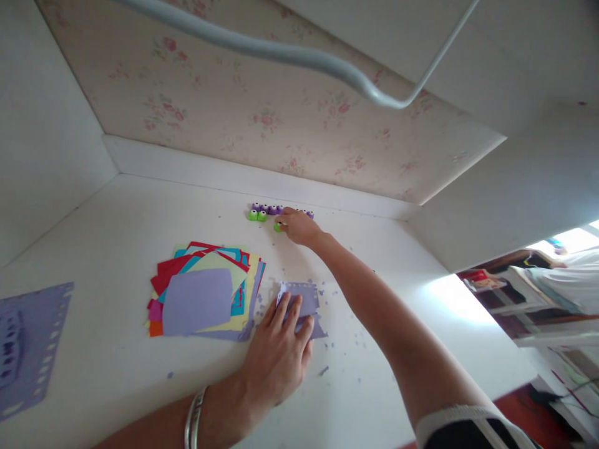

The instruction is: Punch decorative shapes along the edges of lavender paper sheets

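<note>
At the back of the white table, my right hand (pixel 299 226) is closed around a small green craft punch (pixel 277 227) with a white top. To its left are two more green craft punches (pixel 257 216), and a row of purple craft punches (pixel 265 209) runs behind, partly hidden by that hand. My left hand (pixel 278 352) lies with fingers spread on a purple sheet of paper (pixel 306 296), pressing it to the table. Small holes line this sheet's top edge, and its right edge is ragged. Purple paper bits (pixel 358 337) are scattered around it.
Left of my left hand sits a stack of coloured paper (pixel 196 302), a purple piece on top. Another purple sheet (pixel 35 349) with punched edges lies at the far left. A pale bent tube (pixel 281 53) crosses overhead. Shelves with cloth (pixel 556 287) stand at right.
</note>
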### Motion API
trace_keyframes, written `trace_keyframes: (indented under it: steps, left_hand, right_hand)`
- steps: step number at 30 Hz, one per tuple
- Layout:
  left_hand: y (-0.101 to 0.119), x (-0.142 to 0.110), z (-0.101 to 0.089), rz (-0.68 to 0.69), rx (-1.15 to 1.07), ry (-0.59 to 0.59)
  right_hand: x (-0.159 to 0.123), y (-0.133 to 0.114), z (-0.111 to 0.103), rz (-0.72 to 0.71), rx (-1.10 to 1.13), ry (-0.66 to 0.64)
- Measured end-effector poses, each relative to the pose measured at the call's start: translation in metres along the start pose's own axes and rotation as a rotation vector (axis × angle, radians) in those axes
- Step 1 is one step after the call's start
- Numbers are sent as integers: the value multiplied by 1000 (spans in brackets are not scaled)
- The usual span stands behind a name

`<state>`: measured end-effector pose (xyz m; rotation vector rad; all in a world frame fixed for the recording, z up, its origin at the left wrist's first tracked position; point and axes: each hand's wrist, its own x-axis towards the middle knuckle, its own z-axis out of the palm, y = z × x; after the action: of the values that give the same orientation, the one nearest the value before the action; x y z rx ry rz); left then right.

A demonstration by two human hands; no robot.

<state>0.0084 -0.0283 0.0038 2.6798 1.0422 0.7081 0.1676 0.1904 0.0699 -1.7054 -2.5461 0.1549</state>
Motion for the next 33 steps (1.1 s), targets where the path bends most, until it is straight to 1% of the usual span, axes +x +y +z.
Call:
trace_keyframes:
  steps: [2,4,6,8,11,12,14,16,18,20,25,33]
  left_hand:
    - [0,1,-1,7,-12,12]
    - [0,1,-2,20,-13,18]
    - [0,1,-3,30,-7,21]
    - [0,1,-4,27,-2,24]
    - [0,-1,-6,38,-14,4]
    - [0,-2,-6,44,-21,-4]
    - [0,-3,-5,49,-34,-7]
    - [-2,-2,-5,51,-36,11]
    - [-5,0,-6,66,-18,32]
    - [-10,3,-8,98,19,58]
    - [-23,13,-15,174,81,129]
    - [-21,17,-19,176,68,140]
  right_hand:
    - [-15,3,-1,-18,20,8]
    - [-36,5,-3,-13,46,28]
    - [-63,4,-4,18,69,63]
    - [-96,1,-3,65,136,142]
    - [-151,-6,7,165,538,388]
    - [-169,-7,11,193,647,423]
    - [-198,-9,23,222,762,470]
    - [-218,-9,34,253,777,522]
    - [-228,-9,44,283,777,583]
    - [-231,-9,50,292,818,615]
    - [-230,-12,55,281,929,586]
    - [-231,-11,59,311,1005,581]
